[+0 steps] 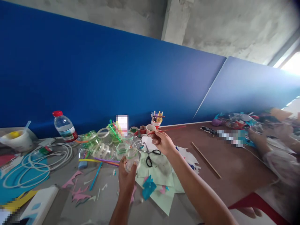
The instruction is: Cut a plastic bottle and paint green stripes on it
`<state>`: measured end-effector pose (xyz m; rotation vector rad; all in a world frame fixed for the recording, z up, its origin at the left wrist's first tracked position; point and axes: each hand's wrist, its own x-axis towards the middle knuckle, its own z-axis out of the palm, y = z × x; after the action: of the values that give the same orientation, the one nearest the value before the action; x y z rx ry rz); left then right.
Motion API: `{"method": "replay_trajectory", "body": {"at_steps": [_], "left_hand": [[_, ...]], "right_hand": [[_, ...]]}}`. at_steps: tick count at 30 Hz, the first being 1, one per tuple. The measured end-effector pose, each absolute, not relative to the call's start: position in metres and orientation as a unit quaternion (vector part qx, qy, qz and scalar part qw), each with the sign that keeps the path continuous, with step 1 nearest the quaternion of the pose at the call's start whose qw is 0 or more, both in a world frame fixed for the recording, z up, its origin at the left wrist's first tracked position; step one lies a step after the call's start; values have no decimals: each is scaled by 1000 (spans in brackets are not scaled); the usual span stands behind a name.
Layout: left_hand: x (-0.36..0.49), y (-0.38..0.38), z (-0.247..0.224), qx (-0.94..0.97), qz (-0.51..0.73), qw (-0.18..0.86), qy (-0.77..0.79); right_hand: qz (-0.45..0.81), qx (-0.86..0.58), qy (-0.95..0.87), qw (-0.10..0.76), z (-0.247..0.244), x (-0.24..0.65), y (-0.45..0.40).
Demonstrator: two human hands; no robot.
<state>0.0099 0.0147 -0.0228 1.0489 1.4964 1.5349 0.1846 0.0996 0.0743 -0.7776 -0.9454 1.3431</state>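
At lower centre, the left hand (127,175) grips a clear cup (131,157) by its sides — presumably to steady it. At centre, the right hand (162,142) pinches a red stick (152,133), likely for control — scissors (149,153) lying below.

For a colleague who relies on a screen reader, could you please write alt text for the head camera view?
A person's left hand holds a clear plastic container, and the right hand holds a thin red stick over a cluttered table. Black-handled scissors lie on pale paper, with a blue partition behind.
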Motion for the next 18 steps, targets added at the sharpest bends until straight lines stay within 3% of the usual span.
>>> {"method": "replay_trajectory", "body": {"at_steps": [5, 18], "left_hand": [[10, 14, -18, 432, 588, 360, 581], [8, 14, -13, 477, 550, 294, 619]], "right_hand": [[642, -268, -316, 645, 53, 181, 47], [605, -265, -374, 651, 16, 160, 32]]}}
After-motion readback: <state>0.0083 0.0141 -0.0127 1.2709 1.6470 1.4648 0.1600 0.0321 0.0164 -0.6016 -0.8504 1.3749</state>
